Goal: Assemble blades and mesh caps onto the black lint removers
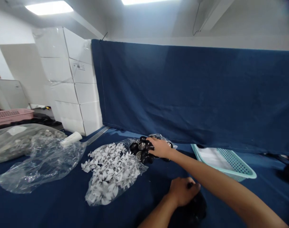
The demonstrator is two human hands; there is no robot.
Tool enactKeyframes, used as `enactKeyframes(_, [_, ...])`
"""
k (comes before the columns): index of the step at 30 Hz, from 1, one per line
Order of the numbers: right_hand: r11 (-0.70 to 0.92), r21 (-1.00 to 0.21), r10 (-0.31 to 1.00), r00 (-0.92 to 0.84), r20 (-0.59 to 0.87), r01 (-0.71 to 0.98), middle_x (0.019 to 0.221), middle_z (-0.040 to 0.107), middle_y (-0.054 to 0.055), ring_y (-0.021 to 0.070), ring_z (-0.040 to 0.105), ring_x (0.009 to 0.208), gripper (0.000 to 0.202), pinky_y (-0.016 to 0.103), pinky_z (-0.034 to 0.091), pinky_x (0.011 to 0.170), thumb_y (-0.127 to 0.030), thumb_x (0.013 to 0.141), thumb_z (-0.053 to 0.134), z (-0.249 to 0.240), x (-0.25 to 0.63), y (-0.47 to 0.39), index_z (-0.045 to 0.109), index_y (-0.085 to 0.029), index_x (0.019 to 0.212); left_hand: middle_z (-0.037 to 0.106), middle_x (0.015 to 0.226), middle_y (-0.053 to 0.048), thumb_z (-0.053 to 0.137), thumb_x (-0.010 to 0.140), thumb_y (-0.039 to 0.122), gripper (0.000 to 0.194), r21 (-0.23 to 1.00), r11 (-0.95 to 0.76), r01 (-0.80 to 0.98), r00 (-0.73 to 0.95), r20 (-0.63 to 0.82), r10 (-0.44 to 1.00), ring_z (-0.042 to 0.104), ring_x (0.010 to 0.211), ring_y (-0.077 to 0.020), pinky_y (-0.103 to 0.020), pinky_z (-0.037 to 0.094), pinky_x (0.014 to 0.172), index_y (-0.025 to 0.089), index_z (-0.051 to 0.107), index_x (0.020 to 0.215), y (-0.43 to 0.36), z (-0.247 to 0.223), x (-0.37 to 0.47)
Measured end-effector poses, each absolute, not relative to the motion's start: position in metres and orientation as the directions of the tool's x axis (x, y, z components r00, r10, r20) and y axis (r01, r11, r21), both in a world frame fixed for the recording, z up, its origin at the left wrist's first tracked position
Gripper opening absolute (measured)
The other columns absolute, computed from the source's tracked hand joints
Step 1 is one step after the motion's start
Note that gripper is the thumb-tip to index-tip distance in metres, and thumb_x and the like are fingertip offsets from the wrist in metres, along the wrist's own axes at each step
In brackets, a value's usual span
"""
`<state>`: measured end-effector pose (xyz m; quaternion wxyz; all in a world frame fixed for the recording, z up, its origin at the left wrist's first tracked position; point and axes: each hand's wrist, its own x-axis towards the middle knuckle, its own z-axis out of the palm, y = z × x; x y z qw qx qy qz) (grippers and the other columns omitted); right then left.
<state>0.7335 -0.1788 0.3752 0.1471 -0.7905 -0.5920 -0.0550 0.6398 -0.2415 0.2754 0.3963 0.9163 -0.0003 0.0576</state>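
Note:
Several round black pieces [141, 146], some with silvery faces, lie in a heap on clear plastic. My right hand [160, 147] reaches over this heap, its fingers bent down on the black pieces; whether it grips one is hidden. Nearer to me, my left hand [183, 191] is closed around a small black piece that shows between thumb and fingers. Beneath and beside it is a dark object [197, 207], too dark to make out. Left of the heap, many small white leaf-shaped pieces [111, 171] are spread on a clear plastic bag.
A mint-green basket [245, 169] holding something white stands at the right. Clear plastic bags [42, 161], a white roll [72, 138] and a pink basket [12, 116] are at the left. Stacked white boxes [74, 91] and a blue curtain [194, 91] rise behind the blue table surface [51, 205].

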Motion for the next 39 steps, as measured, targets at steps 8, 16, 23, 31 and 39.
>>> enactKeyframes(8, [-0.172, -0.247, 0.906, 0.252, 0.341, 0.954, 0.135, 0.052, 0.005, 0.0235, 0.056, 0.116, 0.044, 0.035, 0.042, 0.099, -0.028, 0.085, 0.058, 0.371, 0.739, -0.222, 0.051, -0.025, 0.128, 0.074, 0.089, -0.001, 0.032, 0.089, 0.064, 0.053, 0.726, -0.686, -0.049, 0.992, 0.114, 0.049, 0.068, 0.085, -0.0223, -0.030, 0.047, 0.078, 0.029, 0.069, 0.102, -0.241, 0.275, 0.640])
enactKeyframes(16, [-0.335, -0.428, 0.787, 0.499, 0.362, 0.839, 0.105, 0.066, 0.007, 0.0178, 0.061, 0.068, 0.026, 0.033, 0.050, 0.068, -0.034, 0.089, 0.052, 0.357, 0.739, -0.334, 0.062, -0.022, 0.110, 0.074, 0.089, 0.000, 0.041, 0.089, 0.056, 0.041, 0.718, -0.692, -0.075, 0.973, 0.205, 0.107, 0.068, 0.087, -0.0228, -0.031, 0.047, 0.081, 0.028, 0.070, 0.093, -0.243, 0.279, 0.640])
enactKeyframes(23, [-0.193, -0.946, 0.629, 0.773, 0.083, 0.259, 0.116, 0.063, 0.006, 0.0251, 0.059, 0.102, 0.042, 0.037, 0.049, 0.082, -0.054, 0.088, 0.052, 0.306, 0.695, -0.395, 0.057, -0.026, 0.119, 0.066, 0.105, -0.005, 0.037, 0.095, 0.039, 0.030, 0.731, -0.669, -0.136, 0.847, 0.436, 0.305, 0.062, 0.098, -0.0201, -0.031, 0.045, 0.088, 0.022, 0.058, 0.109, -0.244, 0.292, 0.632])
enactKeyframes(31, [0.154, -0.908, 0.729, 0.665, -0.163, -0.390, 0.100, 0.069, 0.004, 0.0203, 0.066, 0.083, 0.052, 0.031, 0.050, 0.069, -0.054, 0.083, 0.063, 0.279, 0.671, -0.395, 0.051, -0.026, 0.125, 0.063, 0.102, -0.005, 0.028, 0.099, 0.037, 0.030, 0.745, -0.659, -0.103, 0.739, 0.501, 0.451, 0.061, 0.097, -0.0174, -0.030, 0.047, 0.087, 0.022, 0.054, 0.105, -0.243, 0.285, 0.639])
enactKeyframes(39, [0.178, -0.887, 0.738, 0.654, -0.166, -0.427, 0.079, 0.066, 0.001, 0.0201, 0.066, 0.072, 0.036, 0.024, 0.048, 0.048, -0.047, 0.085, 0.061, 0.286, 0.669, -0.400, 0.054, -0.022, 0.110, 0.064, 0.104, -0.005, 0.029, 0.098, 0.032, 0.029, 0.649, -0.750, -0.126, 0.730, 0.573, 0.373, 0.062, 0.095, -0.0185, -0.030, 0.046, 0.085, 0.023, 0.055, 0.109, -0.247, 0.287, 0.631])
